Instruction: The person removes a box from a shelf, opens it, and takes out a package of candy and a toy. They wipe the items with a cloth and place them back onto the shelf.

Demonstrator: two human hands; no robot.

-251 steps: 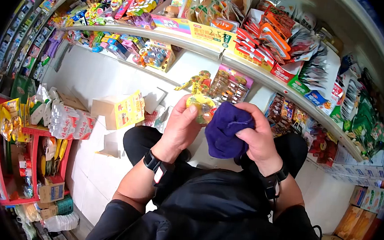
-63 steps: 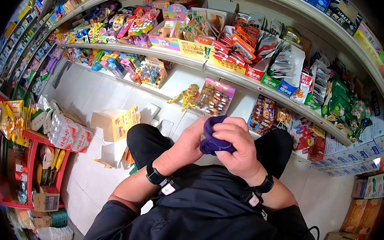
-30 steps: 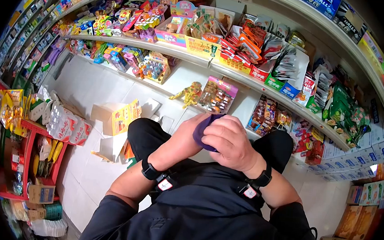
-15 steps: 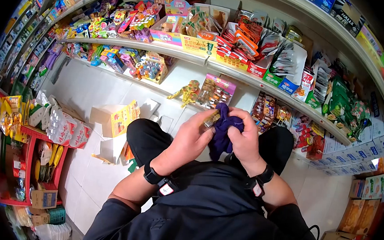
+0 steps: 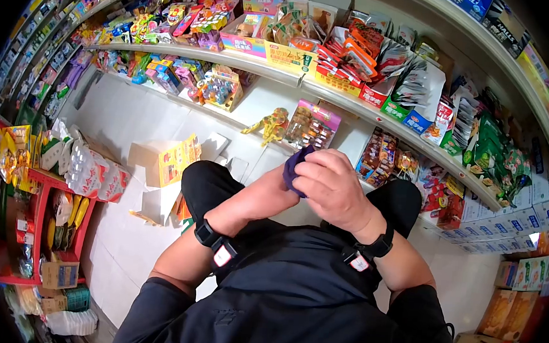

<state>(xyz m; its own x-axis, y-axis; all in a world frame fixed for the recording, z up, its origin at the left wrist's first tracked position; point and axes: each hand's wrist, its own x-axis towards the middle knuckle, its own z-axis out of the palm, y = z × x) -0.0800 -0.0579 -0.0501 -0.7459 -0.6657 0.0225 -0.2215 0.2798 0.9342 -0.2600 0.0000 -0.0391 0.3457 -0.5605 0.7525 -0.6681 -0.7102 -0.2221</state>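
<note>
- Cloth [image 5: 293, 166] is pressed between the two hands; close two-handed handling of it is judged to be the step in hand.
- Left hand [image 5: 271, 194] lies against the left side of the cloth. Its fingers are hidden, so its grip cannot be told.
- Right hand [image 5: 331, 185] is clamped on the cloth from the right, with curled fingers over its edge. The hands are together, with the cloth between them.
- Next move, by judgement, calls for a steady left hand as support and light, even finger pressure from the right. Check for any small object inside the folds before the hands part; whether one is enclosed cannot be told.
- Cloth appearance: dark purple, soft, bunched into a narrow curved band. Most of its surface is covered by the hands; texture is too small to read.
- Cloth location: held up in front of the body, above and between the bent knees, near the front of the lower shelf [image 5: 264, 103].
- Adjacent items: a display card of small packs [image 5: 313, 124] stands just beyond the hands, with yellow packets [image 5: 273, 125] beside it on the left. An opened carton [image 5: 178, 161] sits on the floor [image 5: 117, 240], farther left.
</note>
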